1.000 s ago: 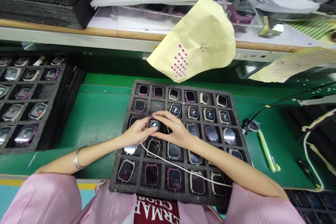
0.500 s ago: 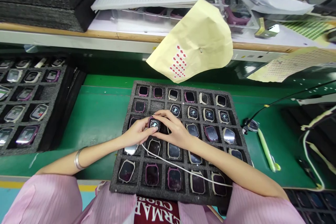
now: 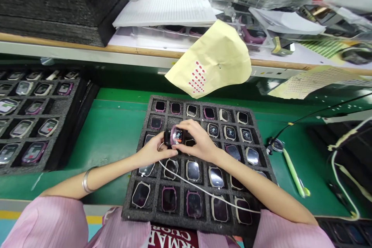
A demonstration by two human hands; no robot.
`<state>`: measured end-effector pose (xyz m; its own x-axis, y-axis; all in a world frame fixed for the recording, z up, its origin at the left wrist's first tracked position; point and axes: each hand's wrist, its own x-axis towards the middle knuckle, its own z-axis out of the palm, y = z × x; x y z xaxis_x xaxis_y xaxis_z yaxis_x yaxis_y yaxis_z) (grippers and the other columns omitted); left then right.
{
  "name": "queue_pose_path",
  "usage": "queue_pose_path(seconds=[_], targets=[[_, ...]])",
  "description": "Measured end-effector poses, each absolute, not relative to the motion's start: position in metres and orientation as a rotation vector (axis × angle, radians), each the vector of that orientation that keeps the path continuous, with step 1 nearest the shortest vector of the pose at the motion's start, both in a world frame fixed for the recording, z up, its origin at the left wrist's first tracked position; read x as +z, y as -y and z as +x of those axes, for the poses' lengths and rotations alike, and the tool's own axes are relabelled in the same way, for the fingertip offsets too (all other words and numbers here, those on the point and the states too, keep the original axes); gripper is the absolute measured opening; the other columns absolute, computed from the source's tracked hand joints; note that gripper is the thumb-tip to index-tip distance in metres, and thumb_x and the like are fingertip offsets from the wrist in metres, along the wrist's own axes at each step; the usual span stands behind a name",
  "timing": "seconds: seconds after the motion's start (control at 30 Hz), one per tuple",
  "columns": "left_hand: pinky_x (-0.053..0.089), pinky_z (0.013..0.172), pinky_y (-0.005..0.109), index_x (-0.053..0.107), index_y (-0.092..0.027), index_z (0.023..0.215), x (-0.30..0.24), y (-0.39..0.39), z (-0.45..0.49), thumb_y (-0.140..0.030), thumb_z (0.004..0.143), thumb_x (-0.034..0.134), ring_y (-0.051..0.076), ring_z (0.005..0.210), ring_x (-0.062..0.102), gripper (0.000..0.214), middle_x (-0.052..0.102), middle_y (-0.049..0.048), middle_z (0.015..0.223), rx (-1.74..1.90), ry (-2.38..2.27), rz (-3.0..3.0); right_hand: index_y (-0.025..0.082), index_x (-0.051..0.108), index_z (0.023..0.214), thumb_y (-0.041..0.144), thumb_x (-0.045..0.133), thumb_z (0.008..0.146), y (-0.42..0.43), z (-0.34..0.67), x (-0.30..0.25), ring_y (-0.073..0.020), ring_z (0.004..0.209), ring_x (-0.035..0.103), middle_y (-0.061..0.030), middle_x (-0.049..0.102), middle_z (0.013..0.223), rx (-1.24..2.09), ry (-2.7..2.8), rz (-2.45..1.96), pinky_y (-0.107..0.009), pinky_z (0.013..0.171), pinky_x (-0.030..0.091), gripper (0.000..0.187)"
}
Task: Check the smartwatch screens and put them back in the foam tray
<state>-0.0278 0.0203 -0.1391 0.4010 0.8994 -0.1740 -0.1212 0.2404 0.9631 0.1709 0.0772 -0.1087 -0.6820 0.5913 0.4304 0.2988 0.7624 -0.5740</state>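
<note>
Over the foam tray (image 3: 186, 217), my right hand (image 3: 199, 141) grips a purple-rimmed smartwatch case (image 3: 176, 135) between thumb and fingers, its screen lit. Just left of the watch is a small black piece (image 3: 167, 138), pinched by my left hand (image 3: 153, 149). A white cable (image 3: 200, 190) runs from my left fingers across the tray towards my right sleeve. Whether the black piece and the watch touch, I cannot tell. Several watch cases sit in the tray's compartments, some purple and some pale. A few, such as the pale-rimmed watch (image 3: 213, 130), have lit dials.
Another foam tray (image 3: 62, 124) of watches stands on the left. A shelf edge (image 3: 139, 56) crosses behind, with yellow paper (image 3: 221, 58) hanging down from it. A green tool (image 3: 293, 172) and a black cable (image 3: 319, 110) lie to the right.
The watch has turned and moved slightly right in my right hand. A black piece now shows beside it in my left fingers. My left thumb has come off the screen.
</note>
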Motion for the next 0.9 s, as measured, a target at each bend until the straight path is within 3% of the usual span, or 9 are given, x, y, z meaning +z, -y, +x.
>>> queue_pose_path(seconds=[0.1,0.2,0.3,0.4,0.5,0.67,0.9], targets=[[0.026,0.038,0.017,0.053,-0.014,0.096,-0.128,-0.022,-0.038,-0.039,0.081,0.066,0.002,0.041,0.038,0.032,0.059,-0.0008,0.075,0.811,-0.931,1.010,0.019,0.053,0.116,0.032,0.069,0.086,-0.094,0.173,-0.110,-0.0259,0.100,0.057,-0.0097,0.059,0.106,0.630,2.233,-0.785,-0.043,0.086,0.050,0.036],[0.021,0.033,0.016,0.052,-0.014,0.093,-0.121,-0.022,-0.052,-0.040,0.084,0.062,0.000,0.034,0.034,0.030,0.062,0.0010,0.078,0.693,-0.936,1.000,0.016,0.055,0.115,0.033,0.072,0.083,-0.105,0.171,-0.118,-0.0290,0.101,0.055,-0.0119,0.059,0.108,0.554,2.399,-0.868,-0.046,0.087,0.048,0.040],[0.029,0.034,0.016,0.051,-0.014,0.091,-0.125,-0.020,-0.061,-0.041,0.082,0.064,0.002,0.036,0.043,0.031,0.064,0.0023,0.079,0.596,-0.925,1.020,0.015,0.054,0.122,0.031,0.073,0.083,-0.110,0.159,-0.121,-0.0315,0.107,0.052,-0.0147,0.057,0.117,0.487,2.546,-0.842,-0.049,0.090,0.046,0.046],[0.034,0.036,0.016,0.051,-0.013,0.087,-0.132,-0.018,-0.064,-0.041,0.082,0.063,0.004,0.038,0.044,0.031,0.061,-0.0013,0.066,0.586,-0.880,1.049,0.015,0.058,0.117,0.030,0.064,0.090,-0.114,0.135,-0.116,-0.0297,0.108,0.051,-0.0139,0.057,0.116,0.372,2.692,-0.821,-0.045,0.088,0.045,0.032],[0.038,0.040,0.017,0.052,-0.013,0.087,-0.136,-0.018,-0.065,-0.041,0.082,0.064,0.005,0.039,0.047,0.031,0.058,-0.0032,0.059,0.612,-0.838,1.066,0.012,0.064,0.109,0.032,0.070,0.085,-0.121,0.108,-0.110,-0.0298,0.101,0.053,-0.0140,0.059,0.107,0.326,2.833,-0.814,-0.044,0.083,0.046,0.031],[0.042,0.043,0.020,0.054,-0.012,0.091,-0.136,-0.019,-0.067,-0.042,0.079,0.068,0.006,0.043,0.050,0.036,0.065,0.0026,0.073,0.655,-0.802,1.039,0.009,0.067,0.107,0.036,0.080,0.074,-0.131,0.089,-0.107,-0.0321,0.096,0.056,-0.0159,0.059,0.104,0.355,2.929,-0.775,-0.046,0.081,0.046,0.044],[0.043,0.044,0.020,0.053,-0.012,0.091,-0.141,-0.015,-0.069,-0.039,0.078,0.070,0.006,0.046,0.052,0.034,0.064,0.0025,0.077,0.707,-0.767,1.033,0.011,0.065,0.113,0.033,0.070,0.085,-0.137,0.094,-0.104,-0.0261,0.102,0.058,-0.0120,0.061,0.108,0.414,2.976,-0.693,-0.037,0.088,0.048,0.036]])
